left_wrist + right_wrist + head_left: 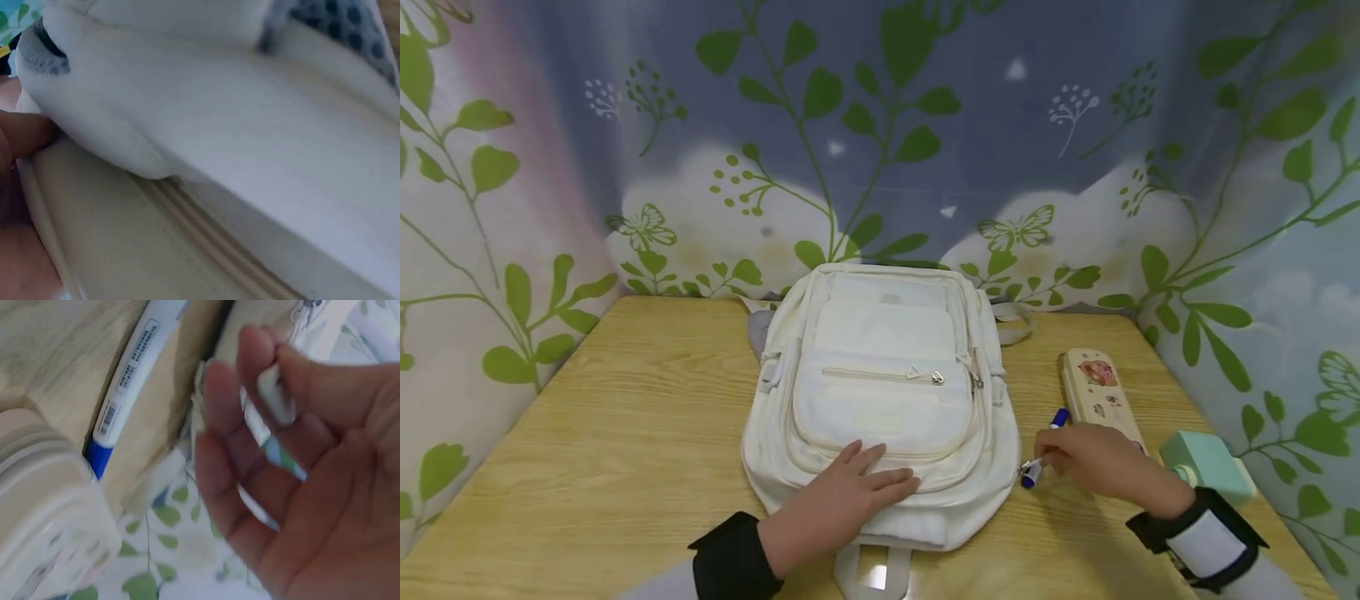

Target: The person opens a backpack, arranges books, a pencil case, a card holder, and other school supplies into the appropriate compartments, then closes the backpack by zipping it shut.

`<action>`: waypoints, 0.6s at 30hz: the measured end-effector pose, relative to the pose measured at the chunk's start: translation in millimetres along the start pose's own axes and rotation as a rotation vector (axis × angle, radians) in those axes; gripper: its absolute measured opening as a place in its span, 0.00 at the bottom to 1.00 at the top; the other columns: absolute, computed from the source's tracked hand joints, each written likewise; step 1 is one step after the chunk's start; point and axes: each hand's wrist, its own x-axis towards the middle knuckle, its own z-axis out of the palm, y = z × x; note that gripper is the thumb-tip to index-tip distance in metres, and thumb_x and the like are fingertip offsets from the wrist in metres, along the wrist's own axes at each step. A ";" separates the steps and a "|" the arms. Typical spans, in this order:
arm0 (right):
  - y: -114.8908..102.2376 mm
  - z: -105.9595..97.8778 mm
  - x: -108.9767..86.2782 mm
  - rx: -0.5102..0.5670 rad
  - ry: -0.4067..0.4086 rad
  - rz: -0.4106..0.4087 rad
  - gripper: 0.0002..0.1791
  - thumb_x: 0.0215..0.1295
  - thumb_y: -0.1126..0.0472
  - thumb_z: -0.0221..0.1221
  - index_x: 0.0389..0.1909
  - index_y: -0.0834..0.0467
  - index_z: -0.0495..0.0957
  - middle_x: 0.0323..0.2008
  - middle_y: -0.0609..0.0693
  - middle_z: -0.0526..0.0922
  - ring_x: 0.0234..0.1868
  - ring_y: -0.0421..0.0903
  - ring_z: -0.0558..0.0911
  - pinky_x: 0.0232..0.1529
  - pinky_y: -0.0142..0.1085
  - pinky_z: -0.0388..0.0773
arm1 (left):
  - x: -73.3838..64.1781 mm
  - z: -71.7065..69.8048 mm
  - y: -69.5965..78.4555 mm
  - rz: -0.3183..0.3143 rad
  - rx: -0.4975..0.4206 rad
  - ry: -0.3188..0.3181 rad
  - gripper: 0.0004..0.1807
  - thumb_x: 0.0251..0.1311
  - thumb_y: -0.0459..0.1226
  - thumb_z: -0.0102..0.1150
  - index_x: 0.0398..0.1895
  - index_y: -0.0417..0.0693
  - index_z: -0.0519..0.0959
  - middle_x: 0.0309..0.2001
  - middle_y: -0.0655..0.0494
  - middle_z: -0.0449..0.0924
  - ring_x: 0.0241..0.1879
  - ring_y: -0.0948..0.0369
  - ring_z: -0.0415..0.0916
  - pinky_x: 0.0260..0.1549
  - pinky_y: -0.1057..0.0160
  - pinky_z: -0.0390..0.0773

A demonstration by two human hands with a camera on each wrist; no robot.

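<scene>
A white backpack [887, 329] lies front up on the wooden table. My left hand [838, 508] rests on its lower front, fingers spread and nearly straight. Close by in the left wrist view runs a beige zipper [212, 234], partly covered by a fold of white fabric. Beside the bag's right edge is my right hand [1097, 465]. Between its thumb and index finger it pinches a small whitish zipper pull [277, 397]; the other fingers are loosely bent. A white marker with blue ends [128, 378] lies on the table, partly behind the right hand in the head view.
Right of the marker lies a cream pencil case [1097, 383] with stickers. A mint-green box [1206, 462] stands near the table's right edge. Straps [1017, 325] stick out behind the bag, and a loop [898, 571] hangs toward me. Leaf-patterned cloth [880, 167] surrounds the table [625, 433].
</scene>
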 end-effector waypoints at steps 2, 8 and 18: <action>6.1 -3.3 9.0 -0.050 0.009 0.023 0.08 0.63 0.65 0.56 0.28 0.48 0.75 0.23 0.38 0.74 0.20 0.30 0.65 0.21 0.26 0.61 | 0.8 -0.6 -0.6 0.005 -0.012 -0.008 0.30 0.62 0.28 0.51 0.66 0.60 0.66 0.62 0.62 0.72 0.64 0.49 0.66 0.61 0.49 0.66; 25.9 -6.3 53.2 -0.267 0.077 0.079 0.11 0.60 0.71 0.57 0.25 0.51 0.74 0.18 0.42 0.72 0.16 0.38 0.63 0.16 0.29 0.58 | 2.2 -5.8 -3.5 -0.015 -0.068 -0.046 0.33 0.61 0.24 0.50 0.66 0.61 0.65 0.62 0.63 0.71 0.65 0.50 0.65 0.63 0.48 0.65; 54.2 6.0 119.4 -0.329 0.162 0.145 0.07 0.59 0.68 0.56 0.24 0.55 0.74 0.23 0.53 0.81 0.23 0.50 0.79 0.20 0.45 0.72 | 2.8 5.3 2.0 -0.052 -0.113 0.027 0.31 0.57 0.22 0.51 0.63 0.57 0.70 0.59 0.61 0.75 0.63 0.48 0.67 0.62 0.46 0.65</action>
